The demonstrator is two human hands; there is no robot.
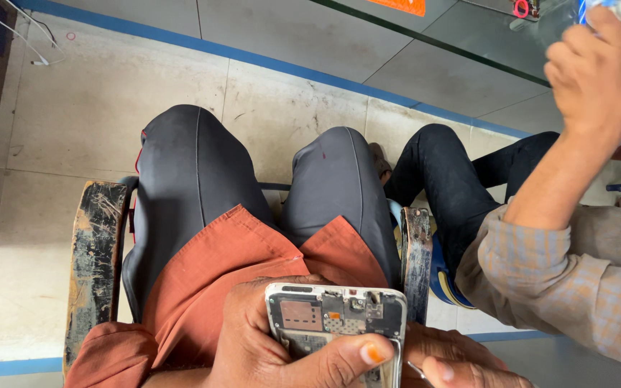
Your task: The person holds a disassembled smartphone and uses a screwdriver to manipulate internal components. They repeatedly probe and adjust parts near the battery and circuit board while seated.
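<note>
Right at the bottom of the view we've got our left hand [264, 345] wrapped around an opened-up smartphone with a silver metal frame and its back cover off [336, 327], bare circuit board and copper-coloured shielding showing. The fingers curl behind the phone and the thumb, with an orange-stained nail, lies across its lower part, so the grip is snug. The phone sits low in the centre of the frame, just above our lap and tilted up toward us.

Our right hand [461, 359] is just beside the phone's right edge, fingers pinched narrow on a thin metal tool [417, 371]. Only a sliver of it shows, so we can't tell what kind of tool it is or whether its tip touches the phone.

Below the hands we see our rust-orange shirt [217, 266] over dark grey trousers [195, 172], and we're sitting on a worn black-painted wooden chair [95, 259] with scuffed arms on both sides.

Further out, on our right, another person in dark jeans [454, 179] and a checked beige sleeve [576, 287] sits close by, their raised hand [594, 68] up near a glass table [483, 43] at the top right, closed on something pale that's cut off by the frame edge.

Beyond that there's the dusty beige tiled floor [109, 108] with blue border strips.
</note>
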